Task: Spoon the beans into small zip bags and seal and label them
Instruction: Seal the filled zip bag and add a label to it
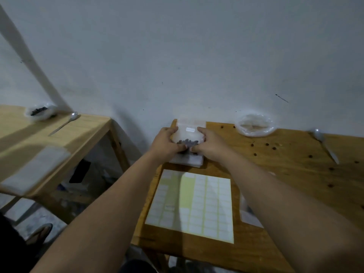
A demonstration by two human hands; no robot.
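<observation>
Zip bag (189, 133) packing at a knotty wooden table (285, 174): a gridded paper label sheet (197, 203) lies at 6 o'clock; at 12 o'clock the left hand (167, 143) and right hand (208, 146) each clasp a side of the clear, limp bag. Light and slick, it likely handles best by its edges. Small dark beans (187, 142) pool at its bottom.

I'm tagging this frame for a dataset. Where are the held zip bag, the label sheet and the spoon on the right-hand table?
zip bag (188, 135): head view, middle of its clear front.
label sheet (199, 203): head view, centre of the sheet.
spoon (328, 151): head view, on its handle.
</observation>
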